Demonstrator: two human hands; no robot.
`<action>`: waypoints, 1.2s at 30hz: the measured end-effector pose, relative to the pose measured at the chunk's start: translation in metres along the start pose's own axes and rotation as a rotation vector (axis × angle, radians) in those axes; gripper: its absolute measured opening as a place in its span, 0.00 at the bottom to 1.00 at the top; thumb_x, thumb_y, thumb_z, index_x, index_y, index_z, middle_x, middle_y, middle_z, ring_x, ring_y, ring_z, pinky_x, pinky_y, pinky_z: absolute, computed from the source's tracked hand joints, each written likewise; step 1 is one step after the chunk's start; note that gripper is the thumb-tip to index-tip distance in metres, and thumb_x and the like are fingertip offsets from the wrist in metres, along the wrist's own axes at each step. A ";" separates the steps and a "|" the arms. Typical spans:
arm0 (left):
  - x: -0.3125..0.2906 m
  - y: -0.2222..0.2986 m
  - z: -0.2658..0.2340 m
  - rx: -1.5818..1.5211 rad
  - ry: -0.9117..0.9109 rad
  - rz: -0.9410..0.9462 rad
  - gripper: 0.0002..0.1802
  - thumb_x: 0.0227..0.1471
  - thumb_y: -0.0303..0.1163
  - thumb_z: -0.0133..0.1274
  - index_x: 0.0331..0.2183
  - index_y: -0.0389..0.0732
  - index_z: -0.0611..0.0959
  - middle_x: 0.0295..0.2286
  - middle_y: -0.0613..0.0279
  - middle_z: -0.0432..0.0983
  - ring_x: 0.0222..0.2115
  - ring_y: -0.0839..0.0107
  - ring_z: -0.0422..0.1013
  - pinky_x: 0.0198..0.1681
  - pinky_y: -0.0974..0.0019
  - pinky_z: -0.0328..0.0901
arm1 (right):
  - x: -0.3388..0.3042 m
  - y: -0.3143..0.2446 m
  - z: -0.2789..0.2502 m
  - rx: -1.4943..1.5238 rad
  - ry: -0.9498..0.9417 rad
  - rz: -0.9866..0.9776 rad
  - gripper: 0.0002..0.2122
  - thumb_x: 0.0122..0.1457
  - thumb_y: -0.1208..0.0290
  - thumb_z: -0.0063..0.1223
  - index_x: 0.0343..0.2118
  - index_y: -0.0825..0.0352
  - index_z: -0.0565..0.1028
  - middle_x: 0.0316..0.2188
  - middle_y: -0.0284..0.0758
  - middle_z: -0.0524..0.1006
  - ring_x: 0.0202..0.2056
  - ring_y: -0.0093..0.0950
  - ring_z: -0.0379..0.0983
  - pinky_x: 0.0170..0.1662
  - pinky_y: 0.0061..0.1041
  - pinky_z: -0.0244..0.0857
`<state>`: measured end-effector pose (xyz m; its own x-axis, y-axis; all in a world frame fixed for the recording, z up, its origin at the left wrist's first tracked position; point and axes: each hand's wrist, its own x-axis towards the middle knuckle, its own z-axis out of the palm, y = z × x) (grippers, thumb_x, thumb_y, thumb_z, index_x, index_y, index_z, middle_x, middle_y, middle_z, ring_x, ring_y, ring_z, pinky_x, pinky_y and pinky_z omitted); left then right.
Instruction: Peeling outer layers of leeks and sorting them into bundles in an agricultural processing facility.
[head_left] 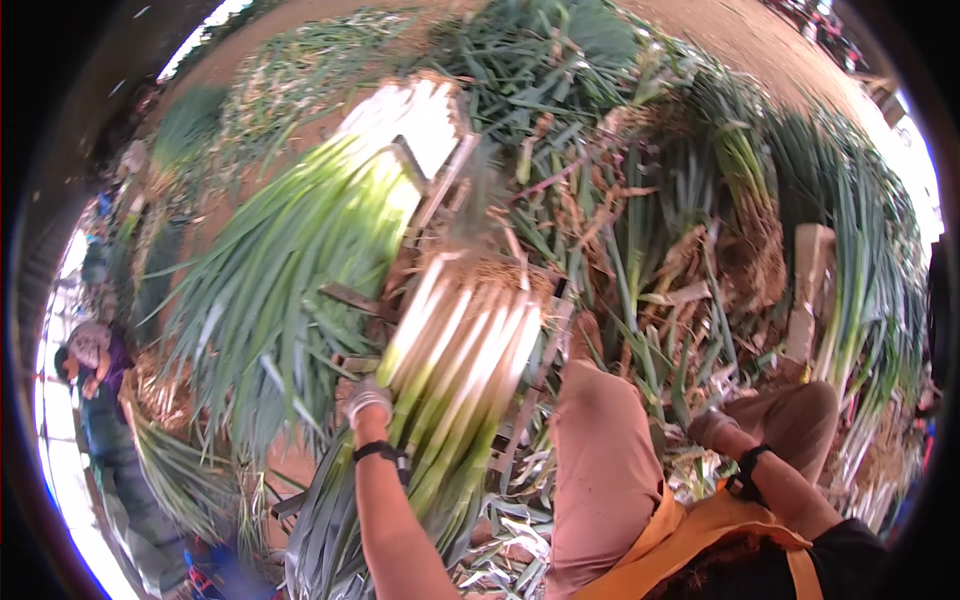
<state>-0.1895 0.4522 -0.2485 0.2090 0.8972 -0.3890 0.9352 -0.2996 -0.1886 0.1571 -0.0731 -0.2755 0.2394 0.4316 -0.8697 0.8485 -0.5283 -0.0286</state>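
A thick row of leeks (pixel 470 330) lies side by side on a low wooden frame (pixel 540 375) in front of me, white root ends pointing away and green leaves toward me. My left hand (pixel 370 400), in a pale glove, is against the left side of this row; its fingers are too blurred to read. My right hand (pixel 712 428), also gloved, is low beside my bent right knee, over loose leaves. Its fingers look curled in, and what they hold, if anything, is hidden.
A second stack of leeks (pixel 300 220) rests on a frame at the far left. Untrimmed leeks with soil-covered roots (pixel 750 240) are heaped at the right, beside a wooden block (pixel 808 290). Leaf scraps (pixel 515 550) litter the ground. Another person (pixel 95 350) is at the left edge.
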 end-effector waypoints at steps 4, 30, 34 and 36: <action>0.011 -0.011 0.012 0.002 0.025 0.249 0.18 0.44 0.37 0.48 0.39 0.41 0.78 0.40 0.48 0.71 0.42 0.51 0.67 0.45 0.56 0.62 | 0.009 0.002 0.004 0.150 -0.002 -0.045 0.15 0.52 0.58 0.45 0.37 0.61 0.75 0.36 0.37 0.76 0.38 0.38 0.72 0.40 0.33 0.65; 0.011 0.034 0.011 0.047 -0.136 -0.191 0.22 0.43 0.39 0.51 0.42 0.43 0.75 0.41 0.52 0.73 0.45 0.62 0.68 0.47 0.61 0.62 | 0.217 -0.044 -0.053 1.382 0.196 0.312 0.09 0.47 0.66 0.53 0.21 0.68 0.73 0.15 0.35 0.73 0.18 0.29 0.71 0.21 0.27 0.63; -0.012 0.032 -0.019 0.124 -0.037 -0.134 0.19 0.44 0.37 0.50 0.40 0.41 0.75 0.39 0.50 0.73 0.41 0.58 0.70 0.44 0.60 0.63 | 0.136 -0.049 -0.108 1.843 0.215 -0.071 0.06 0.50 0.69 0.50 0.22 0.66 0.73 0.17 0.30 0.71 0.18 0.22 0.68 0.22 0.21 0.63; -0.018 0.033 -0.023 0.073 0.033 -0.107 0.20 0.43 0.37 0.51 0.40 0.40 0.75 0.39 0.50 0.73 0.40 0.58 0.71 0.44 0.60 0.64 | 0.123 -0.015 -0.089 2.129 0.189 -0.262 0.07 0.52 0.69 0.49 0.31 0.67 0.74 0.22 0.29 0.73 0.22 0.21 0.68 0.24 0.20 0.63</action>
<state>-0.1555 0.4338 -0.2275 0.1196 0.9351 -0.3337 0.9297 -0.2235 -0.2929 0.2160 0.0530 -0.3385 0.3812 0.5894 -0.7123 -0.7818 -0.2057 -0.5886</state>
